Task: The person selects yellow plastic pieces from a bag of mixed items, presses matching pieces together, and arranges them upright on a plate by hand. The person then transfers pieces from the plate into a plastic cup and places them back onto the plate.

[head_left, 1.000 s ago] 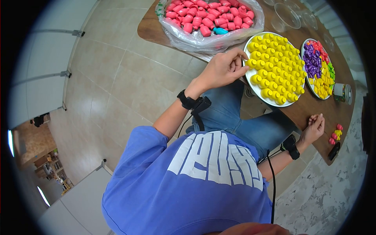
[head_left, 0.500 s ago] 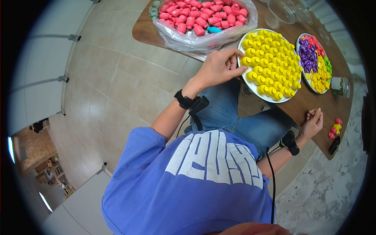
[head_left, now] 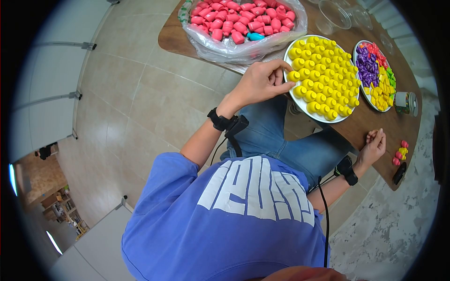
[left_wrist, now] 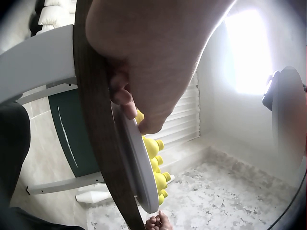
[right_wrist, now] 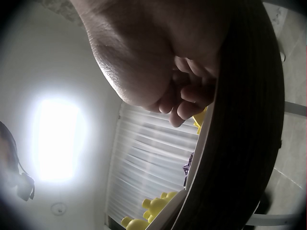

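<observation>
At the near left rim of a white plate (head_left: 312,115), the left hand (head_left: 262,83) pinches a yellow bottle-shaped piece (head_left: 293,76) between thumb and index finger. Rows of similar yellow pieces stand upright across the plate. In the left wrist view the thumb of the left hand (left_wrist: 148,72) covers most of the piece at the rim. The right hand (head_left: 373,146) rests at the table edge, palm up, fingers loosely curled and holding nothing. Beside it on the table lies a small group of pink (head_left: 396,161) and yellow pieces.
A clear plastic bag (head_left: 225,52) full of pink pieces, one teal, stands at the upper left. Clear tubs (head_left: 335,16) sit behind the yellow plate. Farther right are a plate with purple (head_left: 367,67), red, yellow and green pieces, a jar (head_left: 406,103) and a black object (head_left: 399,173).
The head view has shifted slightly. Against the yellow pieces, the left thumb and index finger sit a little closer around the one at the rim. The right hand has kept its pose.
</observation>
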Demonstrator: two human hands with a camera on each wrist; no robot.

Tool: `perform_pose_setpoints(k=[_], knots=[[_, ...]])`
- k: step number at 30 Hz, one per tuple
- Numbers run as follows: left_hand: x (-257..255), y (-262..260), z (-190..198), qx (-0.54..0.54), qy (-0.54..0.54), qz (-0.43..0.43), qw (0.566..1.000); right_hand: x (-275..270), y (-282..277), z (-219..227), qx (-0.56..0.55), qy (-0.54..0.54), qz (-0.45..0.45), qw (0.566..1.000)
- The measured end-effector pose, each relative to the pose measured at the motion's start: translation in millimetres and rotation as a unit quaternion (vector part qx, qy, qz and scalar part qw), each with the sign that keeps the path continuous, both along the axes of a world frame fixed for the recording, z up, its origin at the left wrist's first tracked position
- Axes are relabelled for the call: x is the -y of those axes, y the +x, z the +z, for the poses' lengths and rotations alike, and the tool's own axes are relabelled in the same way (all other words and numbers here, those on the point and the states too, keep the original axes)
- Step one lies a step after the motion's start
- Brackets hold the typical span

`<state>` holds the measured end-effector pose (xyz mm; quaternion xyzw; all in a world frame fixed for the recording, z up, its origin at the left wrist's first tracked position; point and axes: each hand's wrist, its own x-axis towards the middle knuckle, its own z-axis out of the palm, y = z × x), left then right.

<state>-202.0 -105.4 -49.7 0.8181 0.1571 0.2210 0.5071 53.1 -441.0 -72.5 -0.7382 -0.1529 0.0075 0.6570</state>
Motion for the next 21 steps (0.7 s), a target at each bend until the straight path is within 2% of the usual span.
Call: perform_pose_setpoints(k=[21], knots=[[2.0, 1.6, 0.4, 0.005, -0.003, 0.001, 1.000, -0.5, -0.9, -0.3, 0.001, -0.002, -0.007, 1.000]])
